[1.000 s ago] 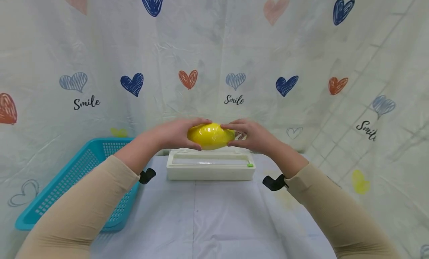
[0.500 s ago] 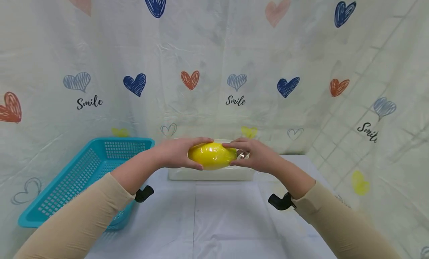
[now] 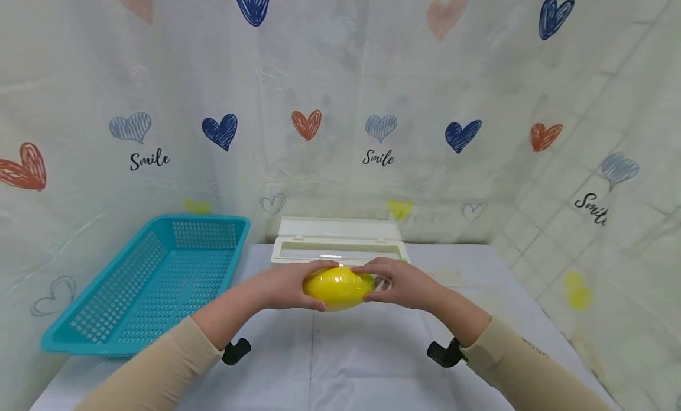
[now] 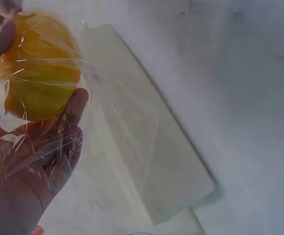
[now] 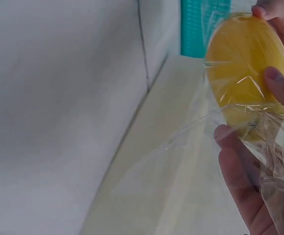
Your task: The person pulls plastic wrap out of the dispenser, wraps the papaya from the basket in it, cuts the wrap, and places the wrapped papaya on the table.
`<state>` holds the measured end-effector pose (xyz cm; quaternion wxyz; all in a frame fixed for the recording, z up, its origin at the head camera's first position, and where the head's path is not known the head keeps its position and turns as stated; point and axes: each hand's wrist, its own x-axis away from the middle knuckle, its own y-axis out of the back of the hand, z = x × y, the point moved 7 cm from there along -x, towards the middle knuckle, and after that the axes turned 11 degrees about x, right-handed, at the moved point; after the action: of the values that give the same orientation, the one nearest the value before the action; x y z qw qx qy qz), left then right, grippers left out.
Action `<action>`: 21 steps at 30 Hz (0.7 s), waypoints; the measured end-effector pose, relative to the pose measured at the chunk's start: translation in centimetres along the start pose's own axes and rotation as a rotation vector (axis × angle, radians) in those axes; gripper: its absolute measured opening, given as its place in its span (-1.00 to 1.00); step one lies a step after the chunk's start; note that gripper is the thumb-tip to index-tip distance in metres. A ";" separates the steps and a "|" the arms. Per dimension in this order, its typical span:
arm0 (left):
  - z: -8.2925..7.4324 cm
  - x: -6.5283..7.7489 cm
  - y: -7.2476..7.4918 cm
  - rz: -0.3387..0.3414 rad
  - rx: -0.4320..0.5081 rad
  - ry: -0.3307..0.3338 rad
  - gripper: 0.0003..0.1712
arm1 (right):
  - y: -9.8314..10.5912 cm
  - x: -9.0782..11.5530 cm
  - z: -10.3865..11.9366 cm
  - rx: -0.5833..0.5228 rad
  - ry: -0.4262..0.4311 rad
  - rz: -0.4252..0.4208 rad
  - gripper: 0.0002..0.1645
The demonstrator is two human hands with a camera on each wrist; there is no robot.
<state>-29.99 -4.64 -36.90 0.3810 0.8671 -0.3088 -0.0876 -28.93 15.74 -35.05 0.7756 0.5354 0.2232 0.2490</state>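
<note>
A smooth yellow mango-shaped fruit [image 3: 338, 289] is held level above the table, wrapped in clear plastic film [image 5: 281, 147]. Around its left end curl the thumb and fingers of my left hand [image 3: 287, 285]. My right hand [image 3: 408, 284] grips the other end, where loose film bunches up and sticks out. In the left wrist view, crinkled film also trails from the fruit [image 4: 44, 66] over the left palm. Just behind the hands stands a white film dispenser [image 3: 340, 229], its lid raised. The fruit and hands hide part of its front.
At the left of the table is a turquoise perforated basket [image 3: 208, 233], with nothing visible in it. A white cloth [image 3: 367, 358] covers the table. Behind hangs a pale curtain [image 3: 340, 74] printed with hearts. Each wrist carries a black camera mount [image 3: 446, 354].
Both hands have come down and nearer, keeping hold of the wrapped fruit. The dispenser's raised lid, earlier behind the hands, now shows. More of the basket is uncovered.
</note>
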 end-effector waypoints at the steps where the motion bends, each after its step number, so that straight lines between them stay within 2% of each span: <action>1: 0.4 -0.2 -0.5 -0.001 0.001 -0.008 -0.06 | -0.6 0.0 -0.3 -0.001 -0.006 0.006 -0.35; 7: 3.2 -1.4 -2.8 0.004 -0.011 -0.009 -0.06 | -4.4 -0.3 -2.1 0.002 -0.024 0.019 -0.36; 11: 4.5 -2.1 -3.8 0.016 -0.014 -0.011 -0.06 | -6.0 -0.6 -2.9 0.024 -0.046 0.029 -0.33; 18: 5.5 -3.1 -4.6 0.001 -0.039 -0.041 -0.05 | -7.2 -1.1 -3.1 0.112 -0.041 0.020 -0.29; 21: 5.9 -3.1 -4.8 -0.013 -0.040 -0.025 -0.05 | -7.4 -1.3 -3.2 0.111 -0.042 0.022 -0.29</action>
<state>-32.47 -3.81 -44.70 0.3939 0.8600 -0.3060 -0.1072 -30.79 15.02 -42.97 0.7463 0.5852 0.2147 0.2333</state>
